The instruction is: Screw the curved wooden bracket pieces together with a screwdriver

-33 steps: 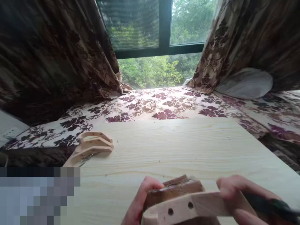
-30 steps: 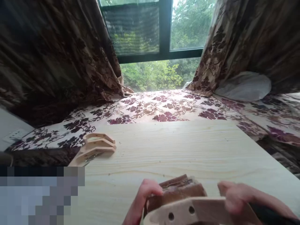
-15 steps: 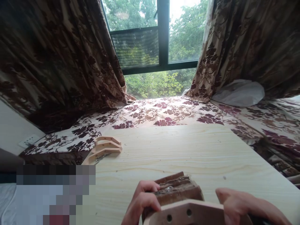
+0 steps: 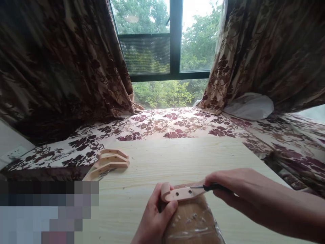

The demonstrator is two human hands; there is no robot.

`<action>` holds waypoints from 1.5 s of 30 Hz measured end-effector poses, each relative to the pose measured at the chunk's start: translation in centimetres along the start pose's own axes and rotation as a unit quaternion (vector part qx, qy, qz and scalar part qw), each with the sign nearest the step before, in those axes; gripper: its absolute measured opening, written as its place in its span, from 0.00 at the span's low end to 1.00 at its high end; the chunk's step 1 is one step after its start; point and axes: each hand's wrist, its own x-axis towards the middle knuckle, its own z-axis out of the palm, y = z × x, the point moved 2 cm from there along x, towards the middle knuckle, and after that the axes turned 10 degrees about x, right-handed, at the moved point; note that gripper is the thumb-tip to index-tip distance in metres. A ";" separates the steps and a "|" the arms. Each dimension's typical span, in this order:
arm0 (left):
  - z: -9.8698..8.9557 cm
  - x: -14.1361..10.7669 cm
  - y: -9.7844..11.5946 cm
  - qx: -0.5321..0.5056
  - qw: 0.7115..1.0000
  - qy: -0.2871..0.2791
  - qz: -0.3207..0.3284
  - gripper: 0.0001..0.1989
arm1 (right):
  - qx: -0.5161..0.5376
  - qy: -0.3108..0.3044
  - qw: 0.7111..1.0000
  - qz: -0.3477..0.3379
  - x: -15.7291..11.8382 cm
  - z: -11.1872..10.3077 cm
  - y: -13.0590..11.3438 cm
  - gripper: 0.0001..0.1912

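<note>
A curved wooden piece with two dark holes lies across the top of a brown block wrapped in clear plastic. My left hand grips the piece's rounded left end between thumb and fingers. In my right hand is a thin tool with a black handle; its metal shaft points left, over the piece near the right hole. Small bits, too small to identify, rest on the block's upper face.
Several similar curved wooden pieces lie at the left edge of the pale wooden table, with thin metal items beside them. Beyond are a flowered cover, a white bag, curtains and a window. The lower left is pixelated.
The wooden piece has moved up and left, onto the block, which now shows its broad face. My right hand has risen and the tool's shaft has come into view. The camera view has shifted slightly.
</note>
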 end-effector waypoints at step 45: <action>0.4 -0.2 0.1 -0.047 0.996 0.077 0.020 0.11 | -0.212 -0.219 0.952 -0.020 10.8 -0.1 -6.3 0.09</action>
